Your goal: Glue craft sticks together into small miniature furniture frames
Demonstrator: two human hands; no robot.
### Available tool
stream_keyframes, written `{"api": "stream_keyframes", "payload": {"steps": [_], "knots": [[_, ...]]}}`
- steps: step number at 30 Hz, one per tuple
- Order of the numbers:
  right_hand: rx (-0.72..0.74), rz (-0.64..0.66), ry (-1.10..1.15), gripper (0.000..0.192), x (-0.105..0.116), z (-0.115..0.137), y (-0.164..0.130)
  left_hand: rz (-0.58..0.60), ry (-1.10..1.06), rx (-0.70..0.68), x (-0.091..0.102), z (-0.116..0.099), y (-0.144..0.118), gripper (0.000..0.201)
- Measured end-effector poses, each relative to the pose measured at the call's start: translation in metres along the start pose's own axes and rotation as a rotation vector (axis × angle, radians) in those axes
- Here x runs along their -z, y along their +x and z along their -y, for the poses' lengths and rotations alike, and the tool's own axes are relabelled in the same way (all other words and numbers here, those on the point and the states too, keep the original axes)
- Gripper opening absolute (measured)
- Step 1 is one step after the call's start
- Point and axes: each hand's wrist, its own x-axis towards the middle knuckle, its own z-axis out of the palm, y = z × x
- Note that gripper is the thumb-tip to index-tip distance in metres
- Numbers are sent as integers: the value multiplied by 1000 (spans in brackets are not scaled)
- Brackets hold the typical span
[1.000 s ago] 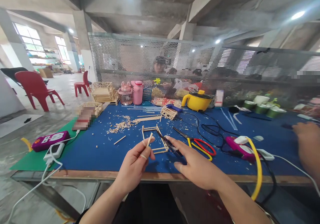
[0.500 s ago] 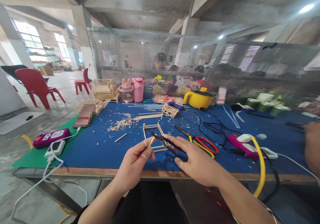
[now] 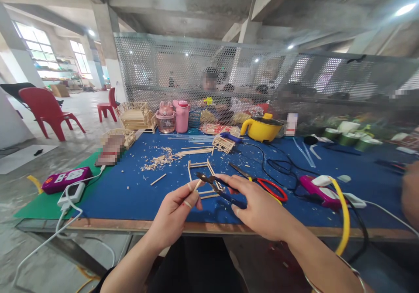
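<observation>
Seen from a head camera over a blue work mat (image 3: 124, 197); at lower centre of the frame the left hand (image 3: 175, 216) pinches a thin wooden stick (image 3: 197, 185) between thumb and fingertips, closed firmly on its lower end, with the upper end free. Just right of it the right hand (image 3: 262, 210) is wrapped around the dark handles of small cutting pliers (image 3: 216, 185); the blades stand slightly apart with their tip touching, or almost touching, the stick's upper end.

The stick looks light, stiff and brittle, likely to snap or split if bent; it is best held low and close to the blades. The pliers are hard metal, gripped by the handles.

Directly behind the stick lies a small stick frame (image 3: 201, 177), fragile-looking and near enough to be knocked; right of centre are red and yellow scissors (image 3: 266, 186), tangled black cables (image 3: 278, 166) and a pink glue gun (image 3: 316, 188). Wood shavings (image 3: 157, 160) sit mid-left; a yellow pot (image 3: 260, 129) stands further back. Another person's hand (image 3: 410, 195) shows at the right edge.
</observation>
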Motion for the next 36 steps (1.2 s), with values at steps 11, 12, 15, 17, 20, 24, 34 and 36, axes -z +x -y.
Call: {"api": "stream_keyframes", "payload": {"steps": [11, 12, 15, 17, 20, 24, 34, 36], "knots": [[118, 19, -2, 45, -8, -2, 14, -106, 93, -87, -8, -9, 18, 34], [106, 36, -24, 42, -7, -2, 14, -127, 141, -75, -9, -9, 20, 36], [109, 32, -71, 38, -11, -1, 15, -192, 281, -27, -10, -8, 24, 43], [101, -22, -98, 40, -17, -1, 15, -212, 340, -9, -9, -9, 26, 45], [76, -120, -185, 45, -27, -3, 17, -217, 401, 5, -7, -11, 29, 45], [89, -307, -466, 50, -29, -10, 23, -197, 354, 110, -6, -10, 37, 45], [9, -4, 176, 35, -6, -16, 25, -196, 433, -167, -2, 0, 36, 45], [-90, 34, 317, 40, 2, -32, 32, -194, 412, -206, 2, 3, 30, 44]]}}
